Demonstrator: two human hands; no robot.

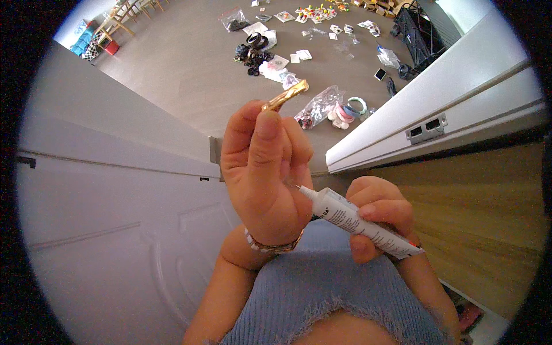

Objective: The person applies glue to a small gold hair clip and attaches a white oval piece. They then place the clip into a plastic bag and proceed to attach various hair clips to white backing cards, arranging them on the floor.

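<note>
My left hand [261, 167] is raised in the middle, with a bracelet at its wrist. Its thumb and index finger pinch one end of a slim, shiny gold hair clip [290, 94], which points up and to the right. Lower and to the right, my right hand [382, 215] grips a white glue tube [359, 223] by its body. The tube tilts, its thin nozzle pointing up-left at my left palm. A cap does not show on the nozzle. Clip and nozzle are well apart.
A white panelled door [115, 241] stands close on my left. On the right are a white door edge with a metal latch plate [426, 129] and a wooden panel [471, 224]. Beyond, headbands [343, 113], black hair ties [253, 56] and plastic bags [325, 102] lie on the floor.
</note>
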